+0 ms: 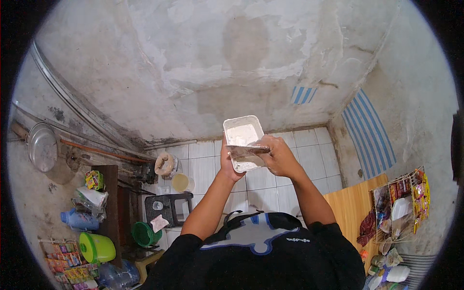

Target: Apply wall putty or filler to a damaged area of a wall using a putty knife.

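Light from behind casts a soft shadow (245, 43) on the wall (188, 53); straight lines bend toward black edges.

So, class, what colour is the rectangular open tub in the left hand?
White: the rectangular tub shows best in the head view.

both forearms (208, 202) angle forward and inward, left hand (229, 167) cupped, right hand (281, 155) curled in a grip

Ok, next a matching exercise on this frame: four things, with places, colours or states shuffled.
Things:
1. tub
2. blade
3. jug
4. stool

Places, colours, states:
A. blue
B. gripped in the right hand
C. standing on the floor
D. held by the left hand

Pairs: 1-D, 2-B, 3-A, 4-C
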{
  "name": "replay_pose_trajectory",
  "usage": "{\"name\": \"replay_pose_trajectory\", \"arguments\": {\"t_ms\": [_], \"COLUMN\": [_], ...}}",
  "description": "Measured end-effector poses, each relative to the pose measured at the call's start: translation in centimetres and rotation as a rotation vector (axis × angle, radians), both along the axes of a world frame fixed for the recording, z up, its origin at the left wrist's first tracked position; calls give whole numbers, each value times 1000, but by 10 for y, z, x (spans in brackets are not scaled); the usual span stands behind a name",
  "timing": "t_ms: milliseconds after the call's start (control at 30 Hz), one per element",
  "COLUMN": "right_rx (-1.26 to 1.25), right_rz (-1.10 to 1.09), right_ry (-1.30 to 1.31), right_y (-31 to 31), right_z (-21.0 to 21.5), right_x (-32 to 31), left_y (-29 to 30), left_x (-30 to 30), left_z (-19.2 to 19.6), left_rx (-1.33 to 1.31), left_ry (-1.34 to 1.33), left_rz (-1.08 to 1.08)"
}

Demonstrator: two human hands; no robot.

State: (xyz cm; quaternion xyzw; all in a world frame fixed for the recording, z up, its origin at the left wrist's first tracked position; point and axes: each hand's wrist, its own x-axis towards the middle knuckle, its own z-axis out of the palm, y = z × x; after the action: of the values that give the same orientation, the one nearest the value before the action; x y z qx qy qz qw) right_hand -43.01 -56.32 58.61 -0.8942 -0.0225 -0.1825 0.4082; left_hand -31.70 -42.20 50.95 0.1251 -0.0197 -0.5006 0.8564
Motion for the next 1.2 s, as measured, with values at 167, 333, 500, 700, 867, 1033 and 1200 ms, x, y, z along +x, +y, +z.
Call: {"name": "replay_pose_trajectory", "arguments": {"t_ms": [167,333,500,700,867,1033,1200], "right_rx": [-40,-112,-47,8,-334,-478,-396], "right_rz": [156,371,416,-123,91,213,207], "right_ry": [26,-54,-14,-36,-2,124,9], "right_y": [-17,-33,-54,-39,-22,-34,-50], "right_z": [9,16,29,22,17,32,47], "right_x": [3,11,17,28,32,20,15], "left_y": [-5,-11,-10,-14,-15,-9,-13], "left_x": [7,6,9,9,13,16,22], "left_z": [10,20,17,8,2,12,14], "left_rx": [22,58,-5,-54,-102,-111,-110], "left_ry": [-10,-78,-68,-9,23,13,42], "left_rz": [-42,-44,-106,-34,-12,17,53]}}
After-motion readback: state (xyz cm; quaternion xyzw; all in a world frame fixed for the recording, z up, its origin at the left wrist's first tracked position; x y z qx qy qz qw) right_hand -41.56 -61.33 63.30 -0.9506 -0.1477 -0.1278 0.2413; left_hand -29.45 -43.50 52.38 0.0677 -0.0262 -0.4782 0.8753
